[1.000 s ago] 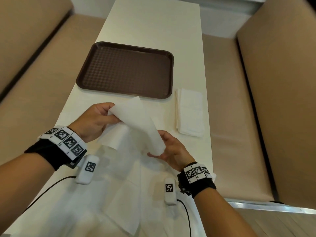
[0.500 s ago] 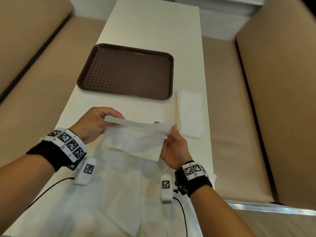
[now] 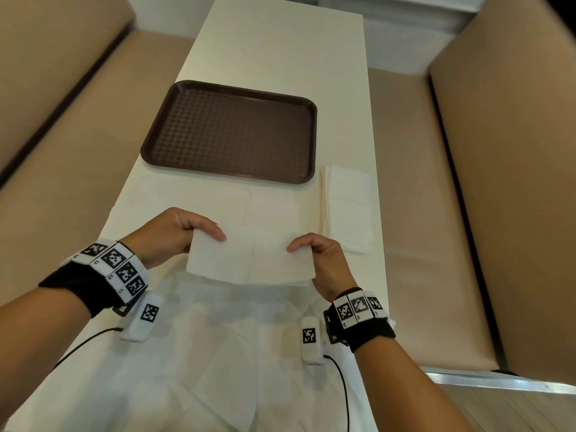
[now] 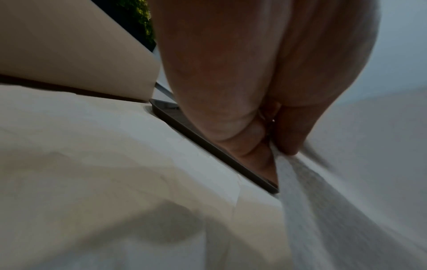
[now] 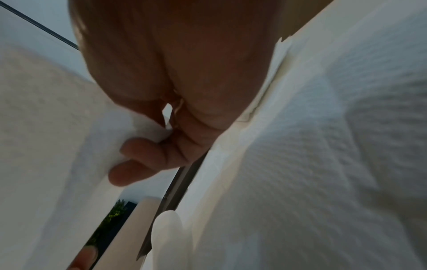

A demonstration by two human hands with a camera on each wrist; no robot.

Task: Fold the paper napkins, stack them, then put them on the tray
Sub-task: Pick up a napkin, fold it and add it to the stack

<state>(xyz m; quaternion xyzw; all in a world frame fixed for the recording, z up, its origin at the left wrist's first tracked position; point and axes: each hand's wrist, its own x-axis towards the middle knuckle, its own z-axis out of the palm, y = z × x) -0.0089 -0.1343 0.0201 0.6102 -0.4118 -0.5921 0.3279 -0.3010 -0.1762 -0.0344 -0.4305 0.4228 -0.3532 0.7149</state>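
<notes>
from the head view we see a folded stack [image 3: 347, 207] beside the tray [image 3: 232, 132] on the surface [image 3: 274, 48], hidden from both wrist views. our left hand [image 3: 170, 235] and right hand [image 3: 324, 263] each pinch an end of the napkin [image 3: 249, 260], thumbs on top, just above the surface.

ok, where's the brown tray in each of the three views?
Head: tray upper centre, beyond both hands.
Left wrist: dark rim running diagonally through the centre, behind the left hand.
Right wrist: cannot tell.
Shared landmark: the held napkin.
</notes>
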